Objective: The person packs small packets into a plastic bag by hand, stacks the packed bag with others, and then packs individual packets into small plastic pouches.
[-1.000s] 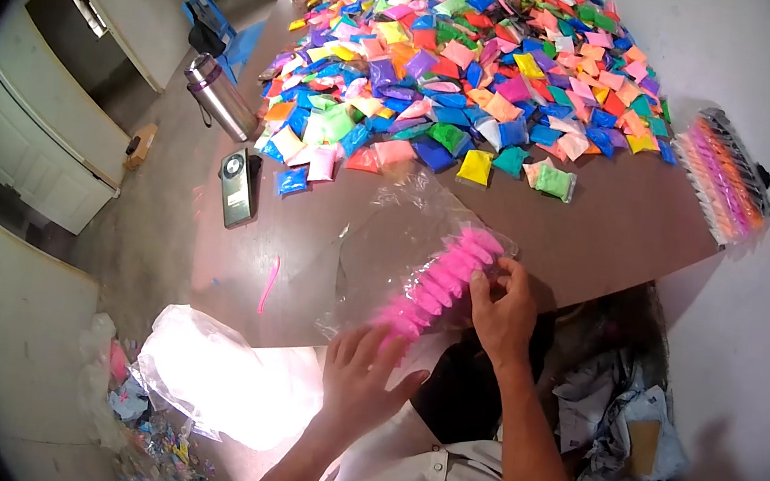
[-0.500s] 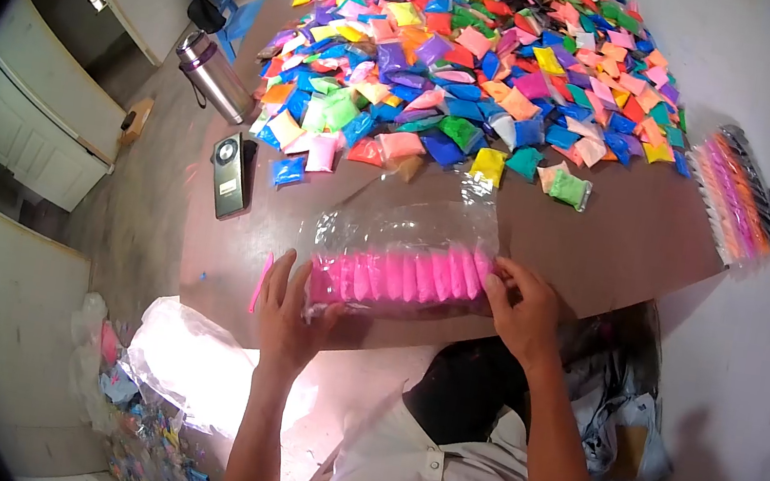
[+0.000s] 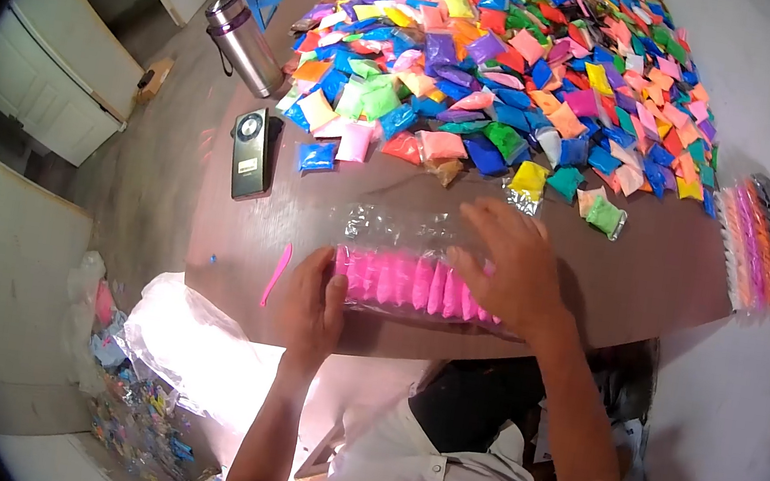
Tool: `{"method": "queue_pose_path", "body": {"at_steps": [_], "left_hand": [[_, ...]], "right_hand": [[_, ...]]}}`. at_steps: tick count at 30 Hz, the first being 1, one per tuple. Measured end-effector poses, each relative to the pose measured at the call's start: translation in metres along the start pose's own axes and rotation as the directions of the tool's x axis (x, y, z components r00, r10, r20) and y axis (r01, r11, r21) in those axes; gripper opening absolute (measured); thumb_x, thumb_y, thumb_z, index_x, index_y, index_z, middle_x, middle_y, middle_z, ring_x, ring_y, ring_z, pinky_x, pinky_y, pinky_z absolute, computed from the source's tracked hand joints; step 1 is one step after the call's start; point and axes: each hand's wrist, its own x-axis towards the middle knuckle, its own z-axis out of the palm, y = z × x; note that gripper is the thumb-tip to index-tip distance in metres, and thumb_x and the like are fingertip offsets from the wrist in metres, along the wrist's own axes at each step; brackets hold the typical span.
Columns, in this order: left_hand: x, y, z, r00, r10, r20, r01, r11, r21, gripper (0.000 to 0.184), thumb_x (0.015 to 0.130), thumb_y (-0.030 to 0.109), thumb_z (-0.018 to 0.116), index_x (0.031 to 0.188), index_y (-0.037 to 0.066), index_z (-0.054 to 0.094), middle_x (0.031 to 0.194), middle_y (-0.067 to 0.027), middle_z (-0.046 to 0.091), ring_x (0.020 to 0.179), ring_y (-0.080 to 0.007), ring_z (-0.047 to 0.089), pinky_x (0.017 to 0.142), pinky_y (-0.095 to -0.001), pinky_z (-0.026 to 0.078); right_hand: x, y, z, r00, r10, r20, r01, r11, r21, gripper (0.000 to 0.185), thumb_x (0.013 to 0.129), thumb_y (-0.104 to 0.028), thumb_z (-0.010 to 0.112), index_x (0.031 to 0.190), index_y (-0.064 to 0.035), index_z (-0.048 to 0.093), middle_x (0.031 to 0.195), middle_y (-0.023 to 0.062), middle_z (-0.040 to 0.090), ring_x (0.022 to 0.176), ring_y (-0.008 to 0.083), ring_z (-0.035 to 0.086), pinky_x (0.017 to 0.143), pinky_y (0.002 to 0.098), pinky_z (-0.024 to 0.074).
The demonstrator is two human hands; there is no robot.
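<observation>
A clear plastic bag (image 3: 397,225) lies near the table's front edge, with a row of several bright pink packets (image 3: 404,281) standing side by side in it. My left hand (image 3: 311,309) is closed round the bag's left end, thumb on the near side. Over its right end, my right hand (image 3: 514,269) is open, fingers spread across the plastic and hiding the last packets. The bag's upper flap looks folded lower over the row. Just left of my left hand lies a thin pink plastic tool (image 3: 277,275).
Many small colourful packets (image 3: 485,87) are heaped over the table's far part. A steel thermos (image 3: 243,43) and a dark phone-like device (image 3: 252,153) stand at the left. At the right edge lies a filled bag of coloured packets (image 3: 751,243). Clear plastic (image 3: 184,340) hangs below left.
My right hand has moved up from the bag's right end and spread over its top. The clear flap has come down toward me. The view has shifted slightly.
</observation>
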Motion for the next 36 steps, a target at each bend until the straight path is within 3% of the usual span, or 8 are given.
{"method": "queue_pose_path", "body": {"at_steps": [4, 6, 9, 12, 16, 22, 24, 36], "left_hand": [[0.007, -0.002, 0.001, 1.000, -0.024, 0.004, 0.024, 0.997, -0.068, 0.035, 0.111, 0.021, 0.057, 0.137, -0.003, 0.060, 0.121, -0.0227, 0.070, 0.110, -0.0399, 0.067, 0.097, -0.0465, 0.053], [0.009, -0.003, 0.000, 0.999, -0.040, 0.007, 0.040, 0.997, -0.073, 0.034, 0.111, 0.020, 0.056, 0.136, -0.002, 0.060, 0.119, -0.0228, 0.070, 0.110, -0.0402, 0.067, 0.096, -0.0470, 0.053], [0.009, -0.007, 0.003, 0.997, -0.078, 0.010, 0.079, 0.994, -0.075, 0.032, 0.112, 0.020, 0.055, 0.134, -0.002, 0.061, 0.119, -0.0226, 0.070, 0.110, -0.0404, 0.067, 0.095, -0.0474, 0.053], [0.013, -0.008, 0.003, 0.994, -0.105, 0.009, 0.105, 0.993, -0.055, 0.031, 0.112, 0.021, 0.055, 0.131, -0.002, 0.064, 0.119, -0.0218, 0.071, 0.109, -0.0400, 0.067, 0.094, -0.0463, 0.054], [0.034, 0.009, 0.002, 0.976, -0.218, 0.000, 0.217, 0.975, -0.050, 0.031, 0.112, 0.023, 0.057, 0.124, -0.003, 0.069, 0.115, -0.0208, 0.073, 0.106, -0.0386, 0.069, 0.093, -0.0444, 0.054], [0.052, -0.003, 0.013, 0.977, -0.213, -0.024, 0.209, 0.972, -0.103, 0.029, 0.111, 0.024, 0.059, 0.117, -0.002, 0.073, 0.109, -0.0197, 0.075, 0.102, -0.0371, 0.071, 0.089, -0.0429, 0.055], [0.053, -0.009, 0.016, 0.973, -0.228, -0.023, 0.223, 0.966, -0.127, 0.029, 0.111, 0.023, 0.060, 0.116, -0.001, 0.074, 0.107, -0.0192, 0.075, 0.100, -0.0368, 0.072, 0.087, -0.0426, 0.056], [0.053, -0.012, 0.015, 0.958, -0.285, -0.018, 0.275, 0.938, -0.211, 0.032, 0.112, 0.024, 0.057, 0.115, -0.002, 0.074, 0.104, -0.0191, 0.076, 0.095, -0.0353, 0.073, 0.085, -0.0415, 0.056]], "right_hand": [[0.020, 0.014, 0.019, 0.995, -0.004, 0.104, -0.008, 0.993, 0.121, 0.042, 0.092, -0.035, 0.077, 0.123, -0.0076, 0.073, 0.109, 0.0145, 0.075, 0.101, 0.0345, 0.071, 0.097, 0.0467, 0.0524], [0.025, 0.016, 0.015, 0.841, 0.194, 0.505, -0.316, 0.934, 0.166, 0.040, 0.094, -0.037, 0.076, 0.118, -0.0050, 0.074, 0.099, 0.0168, 0.076, 0.091, 0.0365, 0.072, 0.086, 0.0447, 0.0564], [0.021, 0.019, 0.017, 0.756, 0.244, 0.607, -0.391, 0.913, 0.120, 0.040, 0.095, -0.035, 0.078, 0.120, -0.0029, 0.074, 0.098, 0.0161, 0.078, 0.087, 0.0269, 0.076, 0.081, 0.0386, 0.0589], [0.014, 0.015, 0.016, 0.709, 0.238, 0.664, -0.499, 0.834, 0.235, 0.032, 0.095, -0.035, 0.076, 0.106, -0.0048, 0.076, 0.088, 0.0162, 0.075, 0.079, 0.0332, 0.072, 0.073, 0.0416, 0.0549], [0.023, 0.011, 0.013, 0.722, 0.226, 0.654, -0.491, 0.833, 0.254, 0.031, 0.095, -0.033, 0.077, 0.108, -0.0047, 0.075, 0.089, 0.0150, 0.074, 0.081, 0.0274, 0.072, 0.075, 0.0390, 0.0551], [0.046, 0.015, 0.048, 0.719, 0.153, 0.678, -0.567, 0.692, 0.446, 0.032, 0.095, -0.025, 0.079, 0.115, -0.0012, 0.072, 0.102, 0.0092, 0.075, 0.095, 0.0171, 0.071, 0.085, 0.0346, 0.0566], [0.047, 0.021, 0.057, 0.603, 0.095, 0.792, -0.707, 0.523, 0.475, 0.028, 0.097, -0.021, 0.077, 0.116, -0.0013, 0.072, 0.104, 0.0063, 0.074, 0.096, 0.0144, 0.069, 0.085, 0.0332, 0.0564], [0.069, 0.014, 0.074, 0.624, 0.004, 0.781, -0.722, 0.386, 0.575, 0.033, 0.100, -0.013, 0.072, 0.130, -0.0032, 0.064, 0.125, 0.0091, 0.070, 0.119, 0.0158, 0.065, 0.104, 0.0331, 0.0525]]}}
